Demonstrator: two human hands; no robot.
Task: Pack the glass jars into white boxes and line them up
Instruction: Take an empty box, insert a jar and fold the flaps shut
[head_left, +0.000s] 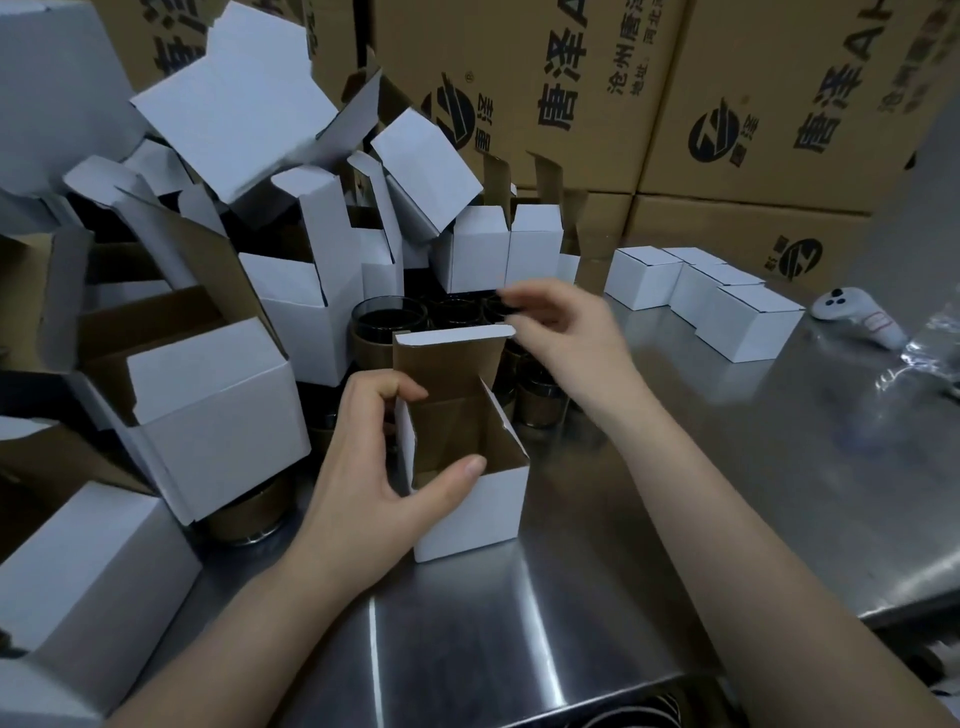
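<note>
An open white box (467, 514) stands upright on the steel table (675, 493), its lid flap raised at the back. My left hand (363, 467) grips its left wall, thumb on the front edge and fingers curled over the rim. Behind the box stand several dark glass jars (389, 317) with gold bands. My right hand (561, 332) is over those jars, its fingers loosely curved with the tips at one jar's rim; the blur hides whether they touch it. Three closed white boxes (748, 322) sit in a row at the right rear.
A heap of empty open white boxes (218, 395) fills the left side, and another jar (249, 514) sits under it. Big brown printed cartons (571, 78) wall the back. A white controller (852, 317) and clear plastic wrap (930, 358) lie at the far right.
</note>
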